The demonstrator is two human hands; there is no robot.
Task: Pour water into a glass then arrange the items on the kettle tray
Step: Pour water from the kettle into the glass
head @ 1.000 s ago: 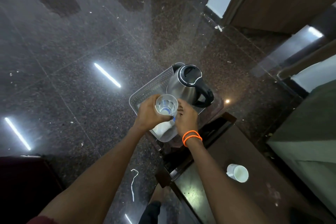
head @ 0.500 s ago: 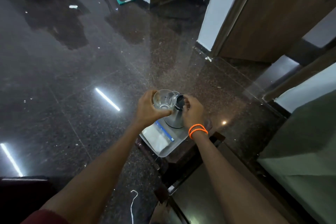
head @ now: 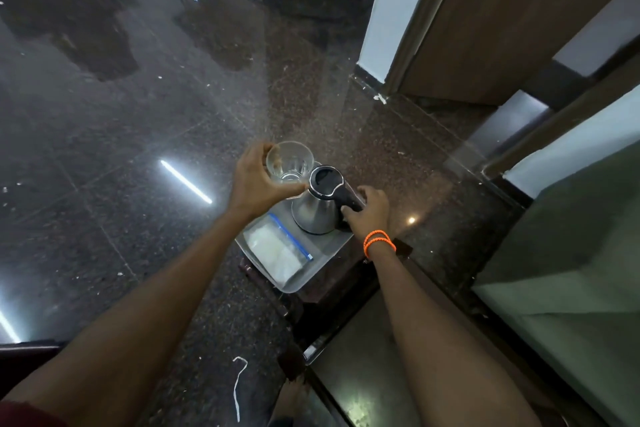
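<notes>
The left hand (head: 254, 180) grips a clear, ribbed drinking glass (head: 288, 163), thumb and fingers curled round its side, and holds it in the air, tilted with its open mouth toward the camera, just beside the lid of a stainless-steel electric kettle with a black lid and black handle (head: 320, 206). Whether the glass touches the kettle cannot be told. The right hand (head: 369, 211), with two orange bands (head: 379, 242) on its wrist, is at the black handle, its fingers curled about it. The kettle stands upright on the far part of a pale grey rectangular plastic tray (head: 325, 253). On the near part of the tray lies a clear zip bag with a blue seal strip and white contents (head: 277, 250), flat and just beside the kettle's base. The tray sits on a small dark stand, above a dark speckled polished stone floor (head: 104, 156) that mirrors bright strip lights. A dark glossy bench (head: 363, 374) lies at the lower right, below the right forearm. A white string (head: 239, 388) lies on the floor near the bottom edge.
</notes>
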